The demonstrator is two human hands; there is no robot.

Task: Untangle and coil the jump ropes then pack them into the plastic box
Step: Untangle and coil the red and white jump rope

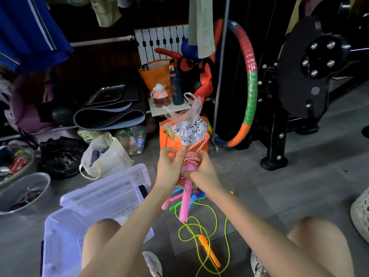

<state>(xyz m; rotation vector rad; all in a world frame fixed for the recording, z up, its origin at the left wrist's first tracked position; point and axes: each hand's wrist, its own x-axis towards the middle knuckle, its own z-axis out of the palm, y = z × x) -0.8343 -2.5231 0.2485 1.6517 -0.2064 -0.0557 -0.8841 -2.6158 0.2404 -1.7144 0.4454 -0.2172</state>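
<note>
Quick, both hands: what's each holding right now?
Left hand: holds the red-and-white braided jump rope coil.
Right hand: holds the same rope against its pink plastic handle.

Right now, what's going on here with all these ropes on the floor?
A person sitting low over the floor is working on a red-and-white jump rope. The left hand and right hand both grip its bunched cord, and its pink handle hangs down between them. Below lie more coloured handles and a loose yellow-green rope with an orange handle, still uncoiled. The clear plastic box stands open by the left knee.
</note>
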